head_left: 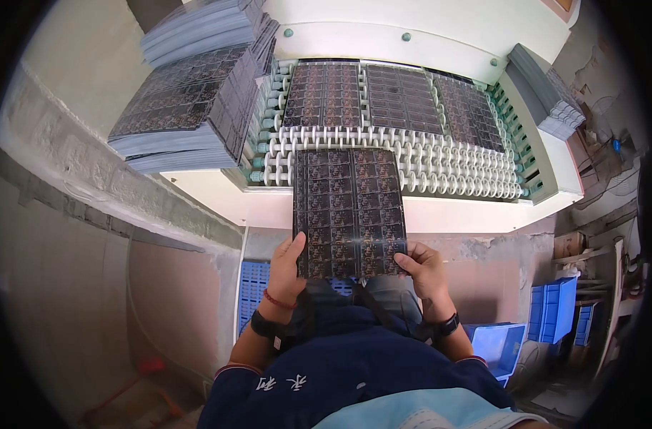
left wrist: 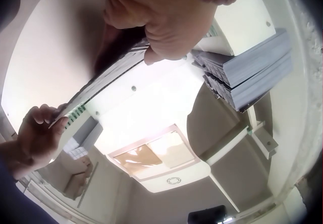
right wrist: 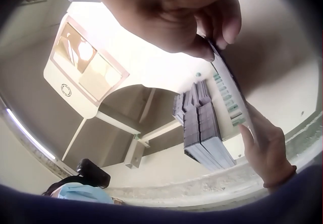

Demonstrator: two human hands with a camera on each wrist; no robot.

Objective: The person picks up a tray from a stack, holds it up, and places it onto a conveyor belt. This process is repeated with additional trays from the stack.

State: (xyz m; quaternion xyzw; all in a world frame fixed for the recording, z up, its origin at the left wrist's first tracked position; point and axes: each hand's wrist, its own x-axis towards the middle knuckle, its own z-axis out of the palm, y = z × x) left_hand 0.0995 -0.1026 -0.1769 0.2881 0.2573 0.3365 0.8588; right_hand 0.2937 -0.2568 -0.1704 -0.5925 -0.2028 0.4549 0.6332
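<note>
A dark printed circuit board panel (head_left: 351, 207), patterned in repeated rectangles, is held between both hands in the head view. My left hand (head_left: 288, 264) grips its near left edge, thumb along the side. At the near right corner my right hand (head_left: 424, 270) pinches it, thumb on top and fingers beneath. The far edge of the panel overlaps the front of the white roller conveyor (head_left: 454, 175). In the left wrist view the panel (left wrist: 98, 82) shows edge-on, tilted, with the left hand (left wrist: 161, 17) above it. The right wrist view shows the right hand (right wrist: 171, 12) close on its edge.
Three similar panels (head_left: 401, 100) lie side by side on the rollers farther in. Tall panel stacks (head_left: 176, 100) stand on the machine's left side, another stack (head_left: 547, 89) on its right. Blue crates (head_left: 552, 309) are at the lower right. A rough ledge (head_left: 126, 179) runs along the left.
</note>
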